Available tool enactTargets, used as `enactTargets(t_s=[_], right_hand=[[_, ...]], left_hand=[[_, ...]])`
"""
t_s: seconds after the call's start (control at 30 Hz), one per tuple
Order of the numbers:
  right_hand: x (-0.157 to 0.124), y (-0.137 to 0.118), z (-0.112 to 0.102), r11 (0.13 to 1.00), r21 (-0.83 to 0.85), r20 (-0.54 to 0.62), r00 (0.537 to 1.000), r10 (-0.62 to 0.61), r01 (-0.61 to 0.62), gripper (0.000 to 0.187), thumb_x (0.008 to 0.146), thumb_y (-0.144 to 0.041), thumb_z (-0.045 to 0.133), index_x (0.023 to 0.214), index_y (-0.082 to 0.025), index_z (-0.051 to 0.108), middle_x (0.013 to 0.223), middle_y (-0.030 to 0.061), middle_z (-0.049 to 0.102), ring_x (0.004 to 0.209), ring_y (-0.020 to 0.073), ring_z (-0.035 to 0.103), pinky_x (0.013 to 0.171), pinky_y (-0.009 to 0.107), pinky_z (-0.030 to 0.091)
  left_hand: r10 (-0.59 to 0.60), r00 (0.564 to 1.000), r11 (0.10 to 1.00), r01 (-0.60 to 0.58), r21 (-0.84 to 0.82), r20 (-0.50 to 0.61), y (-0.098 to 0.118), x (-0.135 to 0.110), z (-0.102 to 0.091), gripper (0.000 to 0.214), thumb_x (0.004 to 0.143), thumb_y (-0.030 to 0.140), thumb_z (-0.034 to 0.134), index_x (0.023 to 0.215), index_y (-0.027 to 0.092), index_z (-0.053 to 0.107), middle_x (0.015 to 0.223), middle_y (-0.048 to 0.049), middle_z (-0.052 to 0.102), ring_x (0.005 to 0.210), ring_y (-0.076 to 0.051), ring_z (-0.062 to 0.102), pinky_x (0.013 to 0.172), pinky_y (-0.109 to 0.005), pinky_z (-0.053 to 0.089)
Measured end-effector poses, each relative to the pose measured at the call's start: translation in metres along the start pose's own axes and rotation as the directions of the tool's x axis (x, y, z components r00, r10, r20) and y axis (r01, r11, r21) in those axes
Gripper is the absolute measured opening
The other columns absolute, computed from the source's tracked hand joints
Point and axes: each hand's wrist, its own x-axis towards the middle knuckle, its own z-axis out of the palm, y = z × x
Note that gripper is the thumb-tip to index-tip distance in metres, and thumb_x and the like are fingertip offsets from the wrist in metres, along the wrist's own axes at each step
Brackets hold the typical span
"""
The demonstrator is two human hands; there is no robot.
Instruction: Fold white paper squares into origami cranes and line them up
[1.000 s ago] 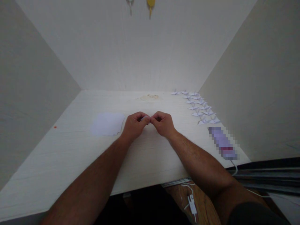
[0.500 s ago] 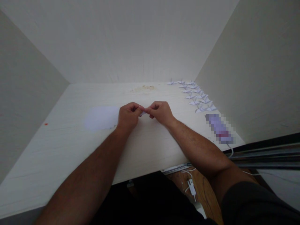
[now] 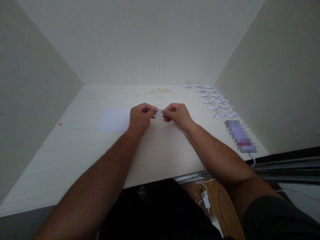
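Observation:
Between my two hands is a small folded piece of white paper (image 3: 159,113), mostly hidden by the fingers. My left hand (image 3: 141,116) pinches its left end between thumb and fingertips. At the other end, the fingertips of my right hand (image 3: 178,115) are closed on the paper's tip. Both hands are held over the middle of the pale tabletop (image 3: 160,150). Partly behind my left hand lies flat white paper (image 3: 113,120). Several white folded paper cranes (image 3: 212,96) stand in rows at the back right.
A blurred-out phone-like object (image 3: 241,136) with a white cable lies at the right edge. Walls (image 3: 150,40) enclose the table's back and sides. A small orange spot (image 3: 60,124) marks the left side. Below the front edge hangs a white plug or adapter (image 3: 206,201).
My hands have drawn slightly apart, so more of the folded paper shows between them. The whole view has shifted a little, with the scene sitting further right.

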Motion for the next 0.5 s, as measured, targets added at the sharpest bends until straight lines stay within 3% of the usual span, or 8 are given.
enactTargets(t_s=[0.27,0.5], right_hand=[[0.0012,-0.0039,-0.0060,0.997,-0.039,0.026,0.998,-0.063,0.064,0.014,0.070,-0.024,0.069,0.063,-0.016,0.059,0.053,-0.0014,0.062,0.045,0.0077,0.053,0.044,0.019,0.043],[0.0055,0.0019,-0.0066,0.989,-0.069,-0.014,0.991,-0.132,0.131,0.012,0.067,-0.026,0.066,0.063,-0.017,0.059,0.052,-0.0025,0.059,0.044,0.0077,0.049,0.043,0.020,0.037]], left_hand=[[-0.037,0.999,0.994,0.039,-0.102,0.025,0.0011,0.0000,-0.0003,0.022,0.069,0.028,0.072,0.084,0.013,0.074,0.067,-0.0041,0.070,0.058,-0.014,0.062,0.059,-0.028,0.051],[-0.049,0.994,0.999,0.051,-0.017,0.095,0.0054,-0.0026,-0.0043,0.018,0.068,0.024,0.071,0.083,0.014,0.073,0.067,-0.0037,0.070,0.060,-0.014,0.062,0.059,-0.026,0.050]])
